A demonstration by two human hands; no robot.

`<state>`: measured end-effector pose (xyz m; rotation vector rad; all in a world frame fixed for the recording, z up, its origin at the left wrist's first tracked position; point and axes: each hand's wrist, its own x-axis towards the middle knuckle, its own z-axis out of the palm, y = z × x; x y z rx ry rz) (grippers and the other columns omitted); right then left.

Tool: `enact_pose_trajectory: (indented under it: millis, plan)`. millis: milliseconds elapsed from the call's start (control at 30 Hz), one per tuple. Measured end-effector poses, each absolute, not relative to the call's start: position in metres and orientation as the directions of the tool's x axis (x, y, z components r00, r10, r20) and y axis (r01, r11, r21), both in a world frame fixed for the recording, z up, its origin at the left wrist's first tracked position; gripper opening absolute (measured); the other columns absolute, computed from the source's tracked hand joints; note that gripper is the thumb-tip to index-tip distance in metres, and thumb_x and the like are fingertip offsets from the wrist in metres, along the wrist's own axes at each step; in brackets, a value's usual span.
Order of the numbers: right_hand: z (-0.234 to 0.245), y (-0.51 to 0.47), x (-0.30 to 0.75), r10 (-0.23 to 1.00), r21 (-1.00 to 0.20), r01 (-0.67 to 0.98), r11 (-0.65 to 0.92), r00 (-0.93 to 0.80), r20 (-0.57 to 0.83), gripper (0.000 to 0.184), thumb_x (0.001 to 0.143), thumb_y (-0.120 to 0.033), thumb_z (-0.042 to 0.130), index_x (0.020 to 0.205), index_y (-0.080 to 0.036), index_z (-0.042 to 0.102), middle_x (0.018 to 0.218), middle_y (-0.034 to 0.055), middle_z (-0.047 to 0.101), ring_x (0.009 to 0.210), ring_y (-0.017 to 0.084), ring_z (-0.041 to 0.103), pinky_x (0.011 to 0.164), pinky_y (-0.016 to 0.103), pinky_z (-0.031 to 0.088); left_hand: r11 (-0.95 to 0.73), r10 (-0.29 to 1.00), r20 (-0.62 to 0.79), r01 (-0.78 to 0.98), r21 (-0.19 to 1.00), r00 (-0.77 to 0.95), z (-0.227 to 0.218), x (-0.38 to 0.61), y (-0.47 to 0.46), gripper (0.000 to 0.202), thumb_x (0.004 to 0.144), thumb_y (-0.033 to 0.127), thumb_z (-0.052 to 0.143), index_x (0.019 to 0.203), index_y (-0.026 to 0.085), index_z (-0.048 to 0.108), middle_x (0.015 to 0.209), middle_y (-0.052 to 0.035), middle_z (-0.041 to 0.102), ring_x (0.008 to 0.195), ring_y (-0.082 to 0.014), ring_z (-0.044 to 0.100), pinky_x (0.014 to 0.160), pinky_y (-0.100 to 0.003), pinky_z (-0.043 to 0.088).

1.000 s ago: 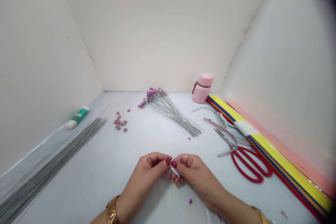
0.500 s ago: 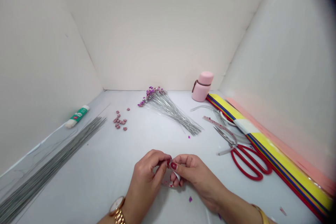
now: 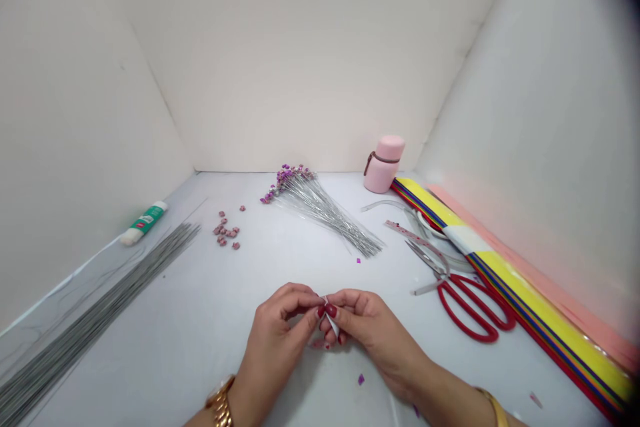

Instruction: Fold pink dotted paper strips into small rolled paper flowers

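containers on the tabletop [image 3: 150, 360], how many?

just one: a rounded pink plastic bottle [image 3: 384, 163] with a brown strap, standing upright near the back wall. its cap is on, so what's inside can't be seen.

and the hands?

the left hand [image 3: 275, 340] and right hand [image 3: 370, 340] meet at the fingertips, each grip pressed together, pinching one narrow white paper strip [image 3: 331, 323] above the tabletop, directly in front of the person.

what else can you count?

one white-and-green glue tube [image 3: 145, 222] lying at the left; one long bundle of thin grey wires [image 3: 95, 307] beside it; one fan of silver wires with purple tips [image 3: 320, 210] at the back; roughly a dozen small pink pieces [image 3: 225, 230], too small for an exact count; and one pair of red-handled steel scissors [image 3: 470, 307] at the right, just beside a long stack of yellow, blue and red striped paper [image 3: 537, 313].

anything closer to the hands?

one small purple paper scrap [image 3: 361, 379], just below them.
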<state>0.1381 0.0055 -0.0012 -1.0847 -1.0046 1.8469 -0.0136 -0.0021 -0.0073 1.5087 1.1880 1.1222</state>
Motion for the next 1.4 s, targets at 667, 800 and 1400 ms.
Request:
enact_pose_trajectory:
  millis: [667,800,1400]
  plan:
    - [-0.0068,0.005,0.1382,0.918,-0.97,-0.024,-0.241,-0.329,-0.22,0.025,0.076,-0.034,0.057,0.065,-0.012,0.058,0.058,0.0012,0.059,0.05,0.008,0.045,0.049,0.02,0.032,0.201,0.975,-0.184,-0.131,0.971,0.126,-0.0025,-0.0051,0.0015,0.006,0.072,0.018,0.058,0.073,0.012,0.06,0.052,-0.0025,0.066,0.054,-0.0154,0.061,0.059,-0.026,0.047]
    - [-0.0042,0.0036,0.1389,0.934,-0.99,0.049,-0.135,-0.327,-0.144,0.021,0.078,-0.029,0.054,0.066,-0.013,0.058,0.058,-0.0004,0.056,0.054,0.01,0.046,0.054,0.021,0.035,0.159,0.983,-0.156,-0.025,0.987,0.095,-0.003,-0.0077,0.0008,0.006,0.071,0.018,0.059,0.072,0.012,0.062,0.059,-0.0037,0.067,0.059,-0.0161,0.062,0.061,-0.026,0.048]
    - [-0.0072,0.0067,0.1407,0.937,-0.986,0.001,-0.17,-0.309,-0.161,0.02,0.08,-0.03,0.053,0.076,-0.012,0.06,0.057,-0.0024,0.05,0.053,0.008,0.04,0.052,0.02,0.032,-0.213,0.967,0.155,0.308,0.927,0.202,-0.0016,-0.0146,-0.0022,0.018,0.078,0.015,0.05,0.084,0.018,0.067,0.087,-0.0064,0.068,0.082,-0.0177,0.062,0.075,-0.026,0.047]
